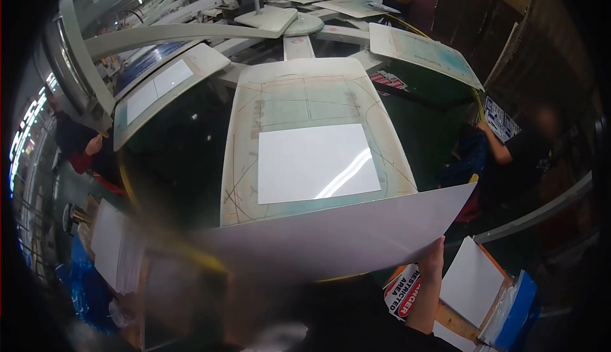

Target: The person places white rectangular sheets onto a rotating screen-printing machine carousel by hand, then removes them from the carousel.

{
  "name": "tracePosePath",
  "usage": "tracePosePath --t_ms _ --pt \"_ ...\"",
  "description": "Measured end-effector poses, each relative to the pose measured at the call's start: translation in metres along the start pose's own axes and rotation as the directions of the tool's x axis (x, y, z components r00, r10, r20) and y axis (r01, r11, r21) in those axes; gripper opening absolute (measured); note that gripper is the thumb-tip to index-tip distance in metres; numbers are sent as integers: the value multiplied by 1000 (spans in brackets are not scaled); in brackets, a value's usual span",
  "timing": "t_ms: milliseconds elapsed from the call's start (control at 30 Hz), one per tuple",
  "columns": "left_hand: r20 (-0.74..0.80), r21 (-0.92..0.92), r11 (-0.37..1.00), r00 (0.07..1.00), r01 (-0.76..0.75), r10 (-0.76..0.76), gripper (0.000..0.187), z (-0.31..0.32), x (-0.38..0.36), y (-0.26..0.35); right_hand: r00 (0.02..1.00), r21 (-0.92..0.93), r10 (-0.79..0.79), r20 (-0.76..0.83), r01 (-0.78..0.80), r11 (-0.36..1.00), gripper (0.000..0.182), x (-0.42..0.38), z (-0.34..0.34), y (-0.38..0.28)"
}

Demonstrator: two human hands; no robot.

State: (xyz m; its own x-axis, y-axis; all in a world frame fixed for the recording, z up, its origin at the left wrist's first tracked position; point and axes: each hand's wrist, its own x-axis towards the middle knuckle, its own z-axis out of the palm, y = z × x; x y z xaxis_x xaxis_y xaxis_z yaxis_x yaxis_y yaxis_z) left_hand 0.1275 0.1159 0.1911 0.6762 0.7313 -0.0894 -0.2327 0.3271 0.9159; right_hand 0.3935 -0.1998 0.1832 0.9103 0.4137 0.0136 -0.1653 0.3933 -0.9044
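My right hand (433, 258) grips the lower right edge of a large blank white sheet (356, 234), its fingers closed around the edge. The sheet is held up, tilted, across the near end of a rounded press platen (254, 104). On that platen lies another white sheet (305, 164), flat, with a bright light reflection on it. Pencil-like lines mark the platen's pale surface. A grey blur covers the sheet's left end, and my left hand does not show.
Printed danger signs (403, 295) and a stack of white sheets (472, 279) are at lower right. More white sheets (114, 247) stand at lower left. Neighbouring platens (423, 52) radiate from the machine's hub (303, 24). A co-worker at right holds a printed sign (501, 120); others stand left and far back.
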Motion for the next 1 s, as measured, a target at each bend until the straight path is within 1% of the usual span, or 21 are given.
tracePosePath --t_ms 67,167,267,367,433,467,500,567,600,633,667,700,733,767,867,900,967,1000 --pt "-38 6 1000 999 -18 18 75 2 2 -4 999 -54 40 18 -39 998 60 0 -1 -7" --pt "-91 23 998 994 -53 55 74 1 5 -9 1000 -69 18 13 -17 997 60 1 -5 -6" --pt "-127 79 993 987 -85 94 73 -5 10 -13 1000 -17 -1 3 1 1000 57 -2 -5 -1" --pt "-117 82 992 988 -96 105 72 -4 14 -18 991 -205 -120 -56 106 973 40 -6 -4 -3" --pt "-71 -245 966 996 -76 61 56 12 14 -19 958 -263 -225 -180 174 949 32 1 17 -9" --pt "-46 -401 914 998 -58 43 48 22 15 -16 931 -297 -278 -238 203 933 29 1 27 -11" --pt "-26 -327 940 996 -93 89 42 30 14 -11 942 -246 -255 -221 199 949 18 -3 22 -12" --pt "26 -177 970 984 -168 176 34 45 11 -5 941 -315 -252 -225 174 933 17 -12 13 -10" --pt "32 -93 984 987 -151 154 33 48 9 -8 942 -352 -249 -226 160 922 17 -15 9 -9" --pt "36 -9 991 991 -130 130 33 51 5 -11 926 -387 -256 -276 136 912 17 -18 7 -7" --pt "38 74 992 994 -104 101 35 54 0 -17 920 -442 -274 -279 130 888 17 -20 5 -6" --pt "-39 97 993 997 -63 67 39 56 -1 -23 915 -495 -290 -281 121 860 18 -21 6 -5" --pt "-61 109 994 998 -24 31 39 56 -2 -28 910 -548 -304 -281 108 830 18 -23 2 -4" --pt "-85 122 992 996 17 -6 39 56 -4 -33 923 -575 -260 -285 52 816 25 -25 -4 -3" --pt "-160 109 985 980 134 -116 40 65 -9 -39 934 -656 -194 -300 -55 753 30 -27 -15 3" --pt "-181 95 981 972 169 -150 40 65 -8 -39 935 -736 -229 -270 -47 676 36 -26 -17 7" --pt "-219 87 973 957 214 -191 39 65 -7 -41 936 -850 -283 -211 -33 526 39 -24 -20 10" --pt "-218 93 973 958 211 -187 41 66 -7 -44 936 -894 -306 -175 -21 447 40 -21 -21 12"
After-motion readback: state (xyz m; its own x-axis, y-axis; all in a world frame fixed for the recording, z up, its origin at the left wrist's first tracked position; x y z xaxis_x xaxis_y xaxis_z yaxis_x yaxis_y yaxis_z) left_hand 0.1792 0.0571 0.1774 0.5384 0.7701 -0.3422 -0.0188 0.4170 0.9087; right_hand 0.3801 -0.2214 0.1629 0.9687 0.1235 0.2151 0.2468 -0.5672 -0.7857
